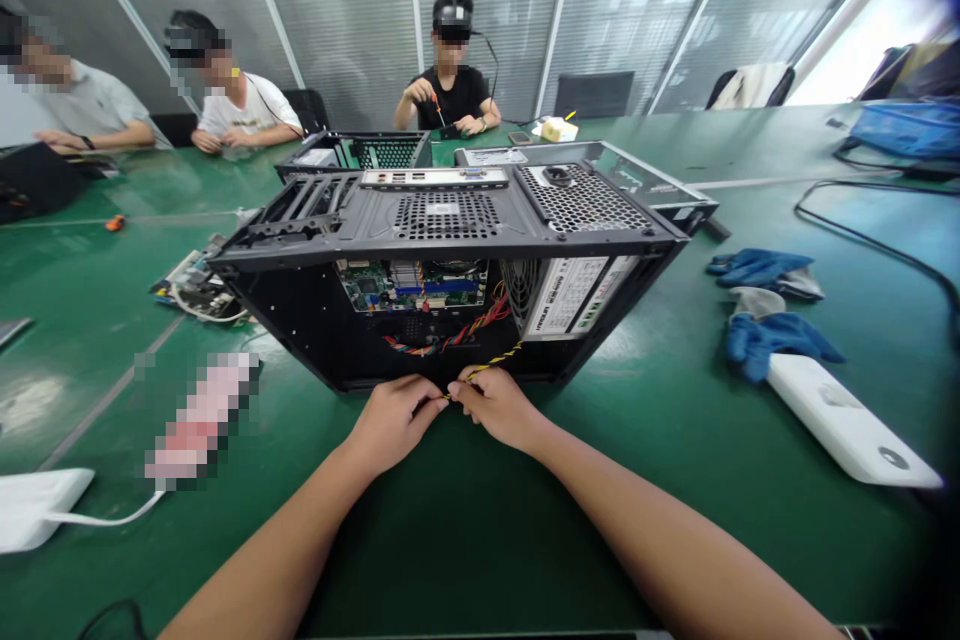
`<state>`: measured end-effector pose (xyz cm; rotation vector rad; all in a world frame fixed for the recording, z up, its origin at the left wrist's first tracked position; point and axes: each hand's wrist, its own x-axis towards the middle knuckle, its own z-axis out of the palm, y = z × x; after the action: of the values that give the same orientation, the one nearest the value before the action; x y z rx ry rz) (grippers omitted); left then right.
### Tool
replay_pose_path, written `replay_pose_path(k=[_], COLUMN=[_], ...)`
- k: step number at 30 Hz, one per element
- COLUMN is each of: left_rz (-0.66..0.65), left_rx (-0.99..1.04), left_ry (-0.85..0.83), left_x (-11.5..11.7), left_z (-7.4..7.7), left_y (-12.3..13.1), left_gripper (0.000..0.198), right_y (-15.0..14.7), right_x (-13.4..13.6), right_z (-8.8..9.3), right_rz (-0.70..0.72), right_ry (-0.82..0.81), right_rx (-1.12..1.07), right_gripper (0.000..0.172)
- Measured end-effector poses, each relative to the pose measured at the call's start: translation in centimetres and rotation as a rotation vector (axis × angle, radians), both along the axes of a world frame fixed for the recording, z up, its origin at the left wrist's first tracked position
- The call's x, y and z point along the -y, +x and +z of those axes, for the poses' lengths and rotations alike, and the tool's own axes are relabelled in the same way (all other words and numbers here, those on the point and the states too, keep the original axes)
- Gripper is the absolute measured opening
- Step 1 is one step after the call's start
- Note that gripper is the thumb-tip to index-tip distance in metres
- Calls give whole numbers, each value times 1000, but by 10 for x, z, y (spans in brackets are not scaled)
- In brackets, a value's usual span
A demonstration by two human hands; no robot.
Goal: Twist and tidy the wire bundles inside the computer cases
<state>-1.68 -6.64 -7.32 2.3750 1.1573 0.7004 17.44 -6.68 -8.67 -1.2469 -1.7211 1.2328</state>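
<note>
A black computer case [285,305] lies with its open side facing me. Inside it are a green motherboard [367,288], a power supply [570,298] with a white label, and a bundle of coloured wires [457,335]. From the power supply a twisted yellow-and-black cable [501,357] runs out to my hands at the case's near edge. My left hand [394,420] pinches the cable near its end. Close beside it, my right hand [499,407] also has its fingers closed on the cable. Whatever sits at the cable's tip is hidden by my fingertips.
Behind stand another case [390,152] and a metal panel [645,170]. Circuit boards [199,285] and a blurred phone [202,415] lie left; blue gloves [780,340] and a white power bank [847,420] lie right. Across the green table a person [450,85] holds a screwdriver; two others sit left.
</note>
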Motion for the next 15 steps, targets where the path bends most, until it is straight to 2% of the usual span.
replay_pose_path(k=[9,11,15], left_rz=[16,32,38], left_rx=[90,106,88], left_ry=[-308,-294,-94], left_x=[1,0,1], left_z=[14,14,11], left_y=[4,4,2], left_gripper=[21,20,16], right_y=[1,1,0], right_x=[1,1,1], right_z=[5,5,3], right_rz=[54,41,-11], right_ry=[11,0,16], right_rx=[-22,-38,-27], right_gripper=[21,23,28])
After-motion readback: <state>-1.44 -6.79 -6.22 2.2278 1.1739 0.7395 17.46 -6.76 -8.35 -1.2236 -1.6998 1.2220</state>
